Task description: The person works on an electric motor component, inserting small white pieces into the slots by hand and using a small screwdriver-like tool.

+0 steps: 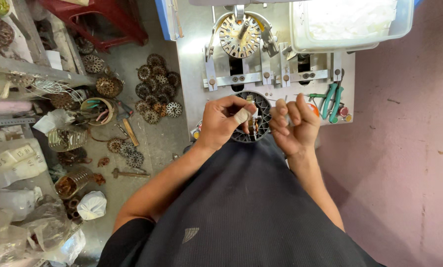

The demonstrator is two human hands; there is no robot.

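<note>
Fingers of the left hand (221, 121) were pinched narrow over the dark slotted stator ring (262, 106), one fingertip wrapped in pale tape. Fingers of the right hand (293, 123) were curled in beside it; whether they gripped anything could not be told. That ring lay at the near edge of the metal workbench (191, 74), partly hidden by both hands. Green-handled pliers (332, 101) lay just right of it, a mounted stator disc (239, 34) stood behind, and a clear plastic tub (350, 24) sat further right. Loose stator cores (154, 89) littered the floor to the left.
</note>
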